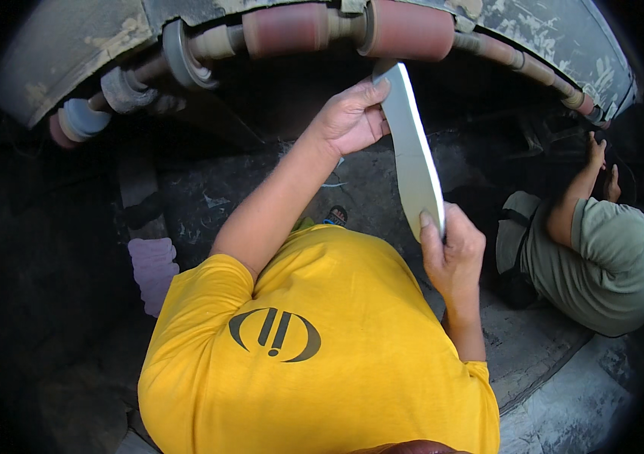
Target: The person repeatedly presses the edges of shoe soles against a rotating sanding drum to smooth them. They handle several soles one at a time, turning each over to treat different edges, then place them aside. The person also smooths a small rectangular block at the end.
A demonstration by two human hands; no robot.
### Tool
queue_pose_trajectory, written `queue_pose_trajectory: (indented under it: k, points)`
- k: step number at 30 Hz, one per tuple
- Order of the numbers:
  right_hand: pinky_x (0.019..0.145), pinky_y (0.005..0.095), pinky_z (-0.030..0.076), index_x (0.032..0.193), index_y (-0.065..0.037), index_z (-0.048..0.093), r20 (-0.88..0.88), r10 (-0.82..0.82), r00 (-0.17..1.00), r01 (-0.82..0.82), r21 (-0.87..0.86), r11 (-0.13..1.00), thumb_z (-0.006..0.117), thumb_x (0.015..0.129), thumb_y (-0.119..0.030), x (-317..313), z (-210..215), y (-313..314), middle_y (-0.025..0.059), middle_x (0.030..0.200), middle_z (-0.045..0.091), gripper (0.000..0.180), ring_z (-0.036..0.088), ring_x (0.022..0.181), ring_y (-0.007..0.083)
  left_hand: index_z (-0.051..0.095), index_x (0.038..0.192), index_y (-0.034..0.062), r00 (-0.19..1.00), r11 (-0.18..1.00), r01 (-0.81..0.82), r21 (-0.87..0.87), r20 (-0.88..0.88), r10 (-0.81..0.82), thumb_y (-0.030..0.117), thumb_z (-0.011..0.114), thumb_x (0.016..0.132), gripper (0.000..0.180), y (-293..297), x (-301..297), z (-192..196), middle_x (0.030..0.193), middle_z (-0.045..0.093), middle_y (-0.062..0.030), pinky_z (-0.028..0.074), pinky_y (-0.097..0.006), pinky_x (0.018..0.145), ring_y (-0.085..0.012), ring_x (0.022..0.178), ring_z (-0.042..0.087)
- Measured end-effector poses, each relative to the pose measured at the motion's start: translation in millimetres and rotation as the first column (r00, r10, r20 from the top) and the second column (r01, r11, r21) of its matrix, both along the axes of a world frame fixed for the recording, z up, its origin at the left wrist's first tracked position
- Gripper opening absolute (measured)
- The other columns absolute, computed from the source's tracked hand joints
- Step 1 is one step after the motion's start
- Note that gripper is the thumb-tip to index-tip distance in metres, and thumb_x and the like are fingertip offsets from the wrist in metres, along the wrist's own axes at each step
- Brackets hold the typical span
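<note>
Left hand (350,119) grips the upper part of a long, pale grey blade (412,151), fingers curled over its flat side and the thumb behind, close to the rounded tip. Right hand (452,253) closes round the lower end, thumb laid along the near face, the rest of the fingers wrapped behind. Between the two hands the blade stands nearly upright, tilted a little to the right, its tip just under the dark red roller (405,29) on the shaft (291,34) that runs across the top of the view.

Judging by its look, the blade is thin, flat metal: stiff along its length, moderately heavy, with a dull unfinished surface that should not be very slippery. Its curved edge may be sharp, so a hold on the flat faces and the back, one hand at each end as now, seems the safest; a single-ended hold would let it swing or twist.

Other wheels sit along the same shaft: a second reddish drum (284,29), a grey disc (178,53) and smaller ones towards the left. No container shows anywhere near the hands, so nothing can be said of contents.

Low on the right, another person (602,257) in a green shirt crouches on the stone floor (564,393), their hands raised towards dark machinery. A pale lilac cloth (154,268) lies at the left.
</note>
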State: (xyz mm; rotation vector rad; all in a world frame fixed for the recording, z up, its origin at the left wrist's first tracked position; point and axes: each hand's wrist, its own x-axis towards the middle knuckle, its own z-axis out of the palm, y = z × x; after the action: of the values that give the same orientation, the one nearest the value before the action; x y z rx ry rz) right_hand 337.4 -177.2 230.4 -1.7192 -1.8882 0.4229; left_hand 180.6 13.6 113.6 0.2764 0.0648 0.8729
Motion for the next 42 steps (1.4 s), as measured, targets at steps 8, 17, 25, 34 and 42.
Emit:
queue_pose_trajectory:
  k: [8,17,25,34,42]
  points:
    - [0.078,0.0415,0.057,0.105,0.000,0.066,-0.147,-0.034,0.989,0.011,-0.160,0.987,0.067,0.092,-0.030,-19.1,-42.9,45.9,0.0243,0.096,0.070,0.033,0.071,0.086,0.0373,0.062,0.124,0.0065,0.939,0.981,-0.034,0.190,-0.330,0.096,0.028,0.073,0.094,0.039,-22.7,-2.9,29.6,0.111,0.069,-0.0095,0.053,-0.041,0.098,-0.0205,0.106,0.066]
    - [0.078,0.0490,0.054,0.093,0.003,0.070,-0.052,-0.065,0.996,0.065,-0.011,0.998,0.060,0.093,-0.038,-73.9,-43.3,161.2,0.0270,0.084,0.069,0.042,0.069,0.083,0.0448,0.056,0.132,0.0017,0.820,0.980,0.191,0.052,-0.558,-0.130,0.016,0.069,0.096,0.041,-60.6,-68.1,-43.3,0.120,0.065,-0.0104,0.052,-0.037,0.100,-0.0235,0.111,0.065]
    - [0.076,0.0495,0.054,0.090,0.002,0.070,0.056,-0.154,0.987,0.149,0.080,0.986,0.061,0.091,-0.033,-90.2,-42.9,170.7,0.0261,0.084,0.069,0.036,0.068,0.079,0.0449,0.046,0.143,0.0062,0.881,0.953,0.249,-0.171,-0.368,-0.296,0.013,0.071,0.092,0.058,-90.8,-110.1,-117.4,0.120,0.067,-0.0107,0.059,-0.033,0.082,-0.0196,0.099,0.069]
    - [0.076,0.0434,0.056,0.098,0.002,0.070,-0.125,-0.119,0.985,0.134,0.115,0.984,0.061,0.094,-0.027,-99.7,-32.7,149.9,0.0241,0.086,0.071,0.031,0.072,0.079,0.0382,0.047,0.142,-0.0009,0.957,0.945,-0.209,-0.251,-0.251,0.145,0.019,0.053,0.102,0.045,2.2,-123.3,-127.2,0.139,0.058,-0.0162,0.042,-0.042,0.114,-0.0288,0.130,0.056]
    - [0.072,0.0419,0.058,0.102,0.004,0.070,-0.123,-0.115,0.986,0.133,0.155,0.979,0.062,0.095,-0.026,-90.9,-6.0,123.8,0.0231,0.087,0.071,0.032,0.073,0.081,0.0355,0.058,0.133,0.0050,0.927,0.881,-0.365,-0.302,-0.208,0.313,0.015,0.066,0.094,0.041,68.6,-84.9,-84.6,0.132,0.064,-0.0115,0.047,-0.042,0.109,-0.0277,0.124,0.060]
